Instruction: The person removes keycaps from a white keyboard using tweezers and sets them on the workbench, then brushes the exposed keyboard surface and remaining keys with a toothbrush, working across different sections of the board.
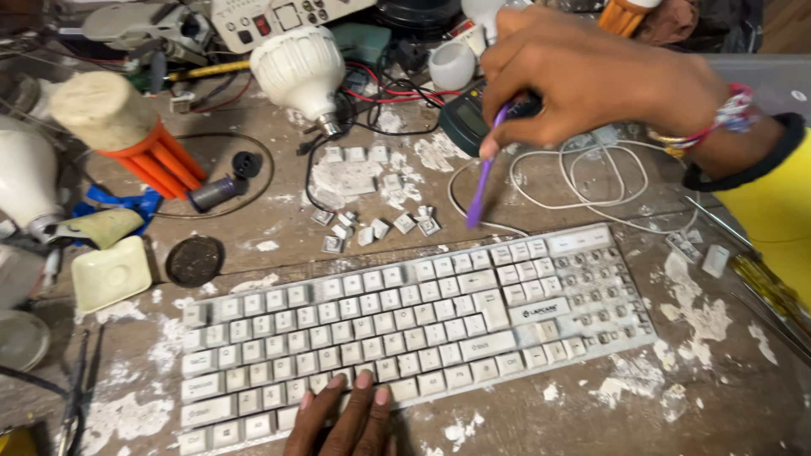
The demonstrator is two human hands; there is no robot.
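Centrally, the left hand (pixel 351 414) lies flat, open-fingered, steadying the dusty keyboard (pixel 405 325), while the right hand (pixel 591 80) pinches a purple tool (pixel 481 181) above loose keycaps (pixel 376 226).

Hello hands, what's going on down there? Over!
Left hand pressing on keyboard front edge. Right hand holds purple tool above keyboard's top edge. Loose keycaps and white cable lie behind keyboard.
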